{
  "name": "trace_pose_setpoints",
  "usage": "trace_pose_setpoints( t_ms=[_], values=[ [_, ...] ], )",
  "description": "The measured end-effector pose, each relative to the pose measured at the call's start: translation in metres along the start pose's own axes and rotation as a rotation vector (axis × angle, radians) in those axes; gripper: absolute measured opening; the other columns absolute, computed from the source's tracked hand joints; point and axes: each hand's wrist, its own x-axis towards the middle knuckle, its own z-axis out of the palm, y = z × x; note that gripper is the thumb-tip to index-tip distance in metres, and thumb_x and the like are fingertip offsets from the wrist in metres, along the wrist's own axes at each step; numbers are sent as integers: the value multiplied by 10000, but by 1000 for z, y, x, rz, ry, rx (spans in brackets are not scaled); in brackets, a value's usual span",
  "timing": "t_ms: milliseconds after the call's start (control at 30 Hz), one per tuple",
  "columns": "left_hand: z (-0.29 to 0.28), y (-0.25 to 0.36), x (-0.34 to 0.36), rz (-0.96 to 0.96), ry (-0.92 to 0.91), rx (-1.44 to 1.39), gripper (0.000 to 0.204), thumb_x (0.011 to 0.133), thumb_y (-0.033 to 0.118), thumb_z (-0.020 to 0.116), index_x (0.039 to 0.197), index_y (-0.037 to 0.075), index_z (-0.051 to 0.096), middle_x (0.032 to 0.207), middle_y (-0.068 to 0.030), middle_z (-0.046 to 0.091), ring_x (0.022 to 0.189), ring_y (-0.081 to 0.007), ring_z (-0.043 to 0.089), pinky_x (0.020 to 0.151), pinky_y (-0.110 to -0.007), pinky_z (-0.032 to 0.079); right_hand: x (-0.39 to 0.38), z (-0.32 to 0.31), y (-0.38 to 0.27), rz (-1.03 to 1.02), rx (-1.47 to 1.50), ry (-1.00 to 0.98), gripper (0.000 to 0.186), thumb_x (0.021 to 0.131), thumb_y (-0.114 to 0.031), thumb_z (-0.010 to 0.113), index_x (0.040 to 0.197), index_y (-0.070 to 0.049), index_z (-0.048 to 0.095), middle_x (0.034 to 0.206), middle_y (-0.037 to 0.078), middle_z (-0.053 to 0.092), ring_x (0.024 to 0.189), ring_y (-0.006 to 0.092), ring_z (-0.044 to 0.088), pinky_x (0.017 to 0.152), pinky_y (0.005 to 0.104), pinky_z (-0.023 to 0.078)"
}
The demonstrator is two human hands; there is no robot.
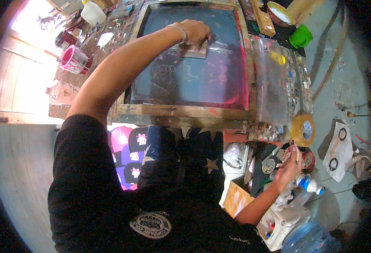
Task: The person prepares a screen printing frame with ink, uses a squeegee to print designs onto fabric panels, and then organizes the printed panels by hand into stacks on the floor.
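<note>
Black short-sleeved shirt [84,168], oval whitish chest emblem [150,224], silvery chain bracelet [182,33]

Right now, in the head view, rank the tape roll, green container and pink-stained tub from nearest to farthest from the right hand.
1. Tape roll: just above the right hand in the picture.
2. Green container: farther up, on the right.
3. Pink-stained tub: far across, on the left.

The pink-stained framed screen [185,84] lay on the table [120,30], a flat block [194,53] over its upper half. A patterned cloth [287,156] was held crumpled.
</note>
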Motion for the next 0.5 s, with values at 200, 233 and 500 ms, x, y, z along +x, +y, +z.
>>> trace_pose_setpoints(
  t_ms=[200, 233, 500],
  values=[
    [4, 1, 8, 2, -4, 26, 615, 652, 221, 830, 1240, 209, 651, 1044, -126, 717, 1018, -353, 674, 835, -470, 550, 1, 9, -4, -9, -8, -29, 169, 913, -34, 649, 1067, 32, 672, 1028, 106, 705, 906, 189, 686, 840, 315, 554],
    [1, 3, 8, 6, -9, 37, 623, 649, 216, 832, 1244, 205, 648, 1044, -124, 718, 1014, -352, 675, 834, -468, 552, 0, 11, -4, -1, 16, -35, 166, 912, -33, 649, 1064, 30, 671, 1023, 104, 705, 890, 193, 690, 829, 318, 560],
    [-4, 3, 0, -21, 7, 10, 620, 625, 214, 849, 1216, 210, 659, 1031, -112, 724, 969, -344, 691, 799, -469, 554, -1, 13, -3, 25, 3, -27, 164, 922, -26, 631, 1073, 31, 660, 1053, 120, 700, 884, 203, 692, 827, 323, 560]
  ],
)
